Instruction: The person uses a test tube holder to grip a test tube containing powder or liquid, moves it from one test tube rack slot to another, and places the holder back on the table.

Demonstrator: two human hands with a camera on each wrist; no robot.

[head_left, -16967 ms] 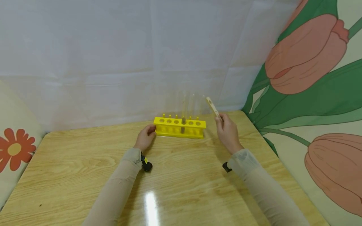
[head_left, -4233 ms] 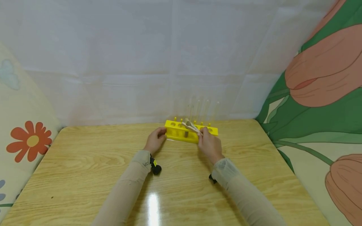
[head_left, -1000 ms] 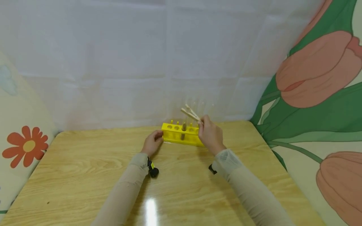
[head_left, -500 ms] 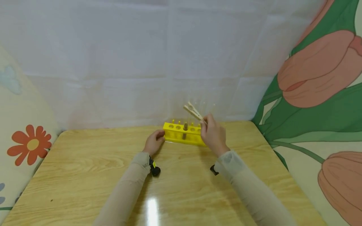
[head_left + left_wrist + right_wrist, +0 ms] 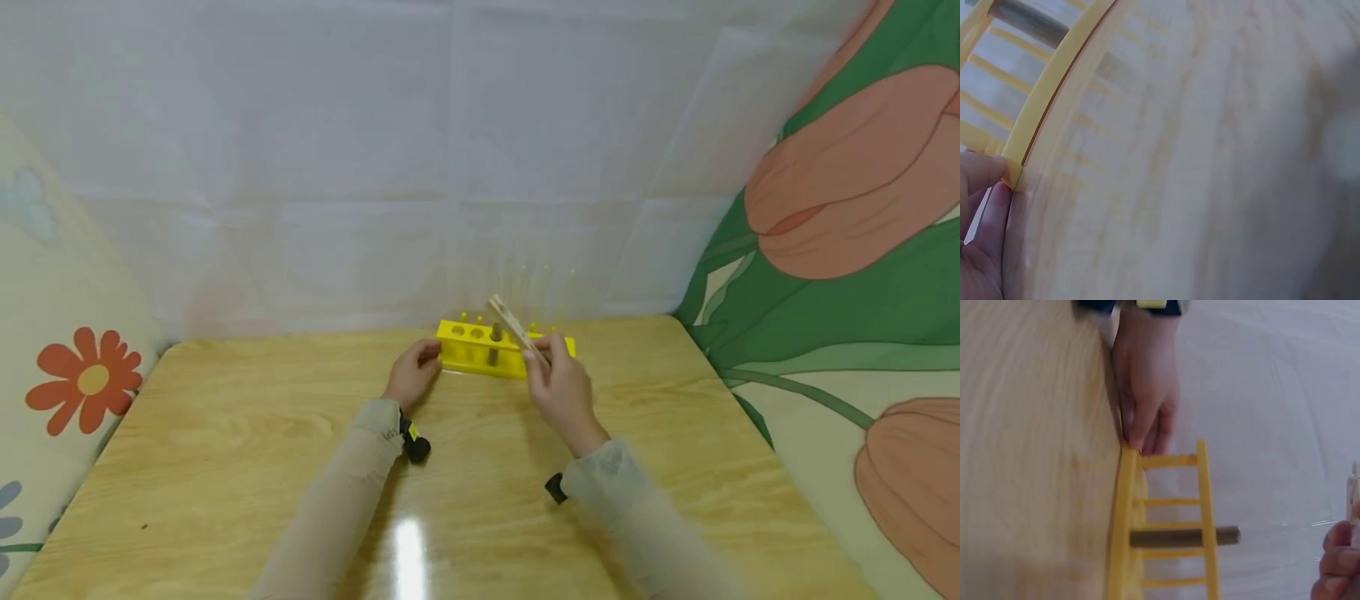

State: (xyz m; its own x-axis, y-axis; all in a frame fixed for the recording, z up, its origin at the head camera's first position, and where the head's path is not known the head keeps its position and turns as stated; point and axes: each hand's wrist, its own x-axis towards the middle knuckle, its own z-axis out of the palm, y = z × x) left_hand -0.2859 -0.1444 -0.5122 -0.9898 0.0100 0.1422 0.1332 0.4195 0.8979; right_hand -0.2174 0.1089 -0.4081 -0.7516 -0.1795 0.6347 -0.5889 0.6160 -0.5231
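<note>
A yellow test tube rack (image 5: 467, 342) stands near the table's back edge. My left hand (image 5: 411, 373) grips its left end, and the left wrist view has thumb and fingers at the base corner (image 5: 1015, 169). A dark grey-brown cylinder (image 5: 496, 332) stands upright in a middle hole, its top sticking out above the upper plate, as the right wrist view also shows (image 5: 1172, 538). My right hand (image 5: 562, 390) holds a wooden test tube clamp (image 5: 512, 323) slanting up and left, its jaws together. The clamp's tip overlaps the area just above the cylinder. The hand hides the rack's right part.
Several clear glass test tubes (image 5: 545, 292) rise behind the rack, at its pegs. A white cloth (image 5: 300, 250) hangs behind the wooden table (image 5: 300, 392). Printed flower cloths flank it at left and right (image 5: 825, 217).
Seventeen seconds ago the clamp was right of the rack. Over the last second its spread jaws have come together, and my right hand has lowered. The left hand keeps its place; the cylinder remains in the rack.
</note>
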